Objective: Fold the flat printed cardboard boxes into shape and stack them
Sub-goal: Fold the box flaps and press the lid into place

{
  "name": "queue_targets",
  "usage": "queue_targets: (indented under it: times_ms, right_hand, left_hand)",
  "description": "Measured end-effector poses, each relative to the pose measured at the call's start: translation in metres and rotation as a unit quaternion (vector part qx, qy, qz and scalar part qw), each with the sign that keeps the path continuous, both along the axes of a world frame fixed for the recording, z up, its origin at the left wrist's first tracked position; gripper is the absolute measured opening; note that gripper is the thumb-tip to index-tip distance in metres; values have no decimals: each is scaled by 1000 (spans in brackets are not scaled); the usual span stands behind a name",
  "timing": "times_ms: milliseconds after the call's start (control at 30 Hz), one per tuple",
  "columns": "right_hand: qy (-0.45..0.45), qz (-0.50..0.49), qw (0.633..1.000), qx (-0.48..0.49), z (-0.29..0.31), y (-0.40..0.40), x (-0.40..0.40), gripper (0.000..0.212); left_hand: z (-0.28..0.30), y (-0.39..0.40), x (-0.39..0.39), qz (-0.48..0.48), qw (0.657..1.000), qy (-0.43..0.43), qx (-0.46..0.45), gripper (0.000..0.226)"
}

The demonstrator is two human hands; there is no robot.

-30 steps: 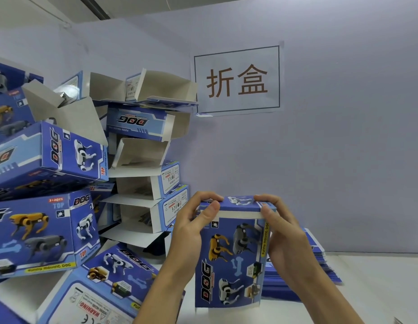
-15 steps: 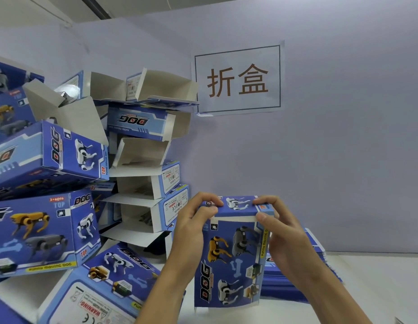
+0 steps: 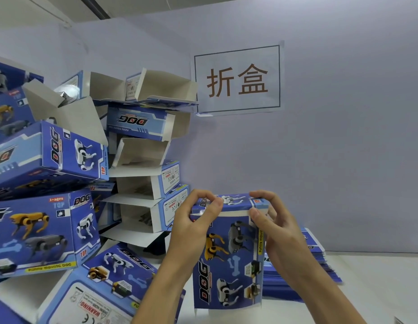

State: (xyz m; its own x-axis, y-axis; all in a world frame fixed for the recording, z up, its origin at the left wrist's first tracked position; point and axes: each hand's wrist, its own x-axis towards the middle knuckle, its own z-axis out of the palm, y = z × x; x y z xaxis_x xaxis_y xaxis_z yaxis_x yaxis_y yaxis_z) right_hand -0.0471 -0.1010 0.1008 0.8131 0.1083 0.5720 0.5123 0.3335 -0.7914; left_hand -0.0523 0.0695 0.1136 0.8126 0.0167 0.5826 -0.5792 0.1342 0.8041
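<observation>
Box [image 3: 229, 258] in hand stands upright on the tabletop [image 3: 378, 288], straight in front of us, its printed dog panel facing us and its top flap folded over. Our left hand [image 3: 191, 230] has its grip curled round the upper left corner, thumb and forefinger pinching the flap's edge; our right hand [image 3: 278, 230] grips the upper right corner, thumb on the front panel and fingers over the top. We judge the step to be closing the top: we would press the tuck tab down evenly along the front edge, keep both corners square so the walls do not bow, and hold the body steady against the tabletop while the tab slides in. The white strip under the flap suggests it is not fully seated yet.

Just behind and to the right of the box lies the stack of flat boxes [image 3: 315, 272], partly hidden by our right forearm. To the left leans the heap of folded boxes [image 3: 63, 206], many with open white flaps, some tilted; the nearest one [image 3: 105, 288] lies beside our left forearm. On the wall hangs a paper sign [image 3: 237, 79]. The heap looks unsteady, so we would place the finished box gently, and its low loose boxes crowd our left elbow.
</observation>
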Motion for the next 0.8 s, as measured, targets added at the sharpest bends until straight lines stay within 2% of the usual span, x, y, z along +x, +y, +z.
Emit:
queue_targets:
  times_ms: [200, 267, 400, 633, 800]
  right_hand:
    - [24, 44, 998, 25, -2, -2, 2, 37]
    - [23, 51, 998, 32, -1, -1, 1, 36]
    - [22, 67, 997, 35, 1, -3, -1, 31]
    - [-1, 37, 999, 15, 0, -4, 2, 20]
    - [-36, 33, 999, -13, -5, -5, 0, 39]
  left_hand:
    - [-4, 2, 3, -6, 1000, 7, -16, 20]
    - [-5, 3, 5, 4, 1000, -10, -14, 10]
    - [-4, 5, 7, 7, 1000, -7, -16, 12]
    - [-1, 5, 5, -31, 999, 32, -29, 12]
    - [1, 3, 4, -37, 998, 33, -49, 16]
